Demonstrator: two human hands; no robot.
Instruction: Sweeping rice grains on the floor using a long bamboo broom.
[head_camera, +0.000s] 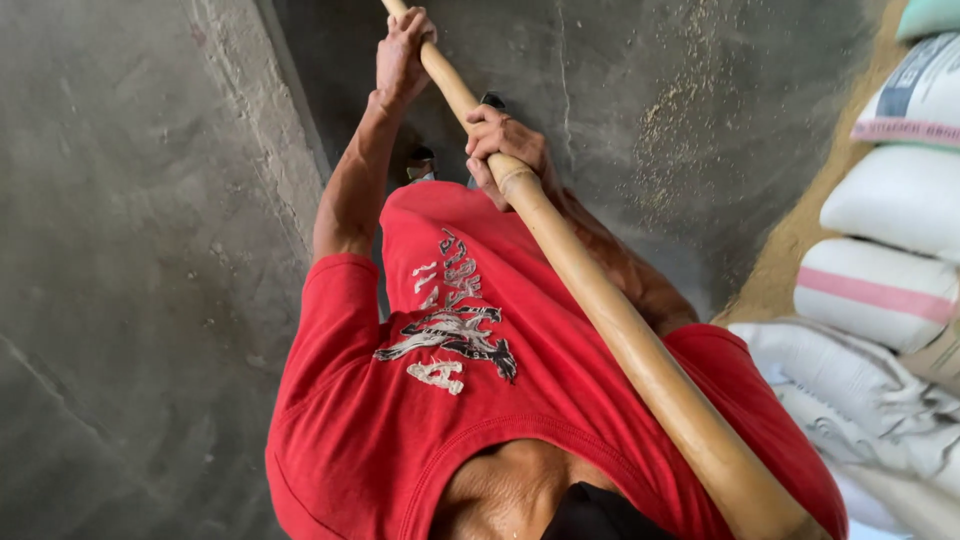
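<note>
Shirt: a red knit T-shirt (520, 400) fills the bottom of the view, soft and creased, with a cracked grey, white and black print on the chest; its collar and hem run out of frame.
Pole: a long round bamboo pole (620, 340), smooth, tan and faintly glossy, with a raised node ring just below the nearer hand. It slants from the lower right corner, across the chest, up to the top edge. Both ends are cut off, so whatever it carries cannot be seen.
Right hand: the right hand (505, 150) is closed around the pole just above the shirt, fingers curled over the shaft and knuckles up; the forearm behind it is partly hidden by the pole.
Left hand: the left hand (402, 52) grips the pole farther up, near the top edge, fingers wrapped tight around it, the bare arm stretched out straight.
Feet: two dark shapes (422, 163) show between the arms, just past the shirt; too small and hidden to tell more.
Floor: rough grey concrete floor (130, 300), stained and cracked, with a raised concrete ridge (265, 130) running away on the left.
Grain: a pale gritty scatter (690, 100) lies on the floor, thickening to a tan band (800, 230) by the sacks.
Sacks: stacked woven sacks (880, 290) on the right, white, plump and wrinkled, one with a pink stripe; cut off by the frame edge.
</note>
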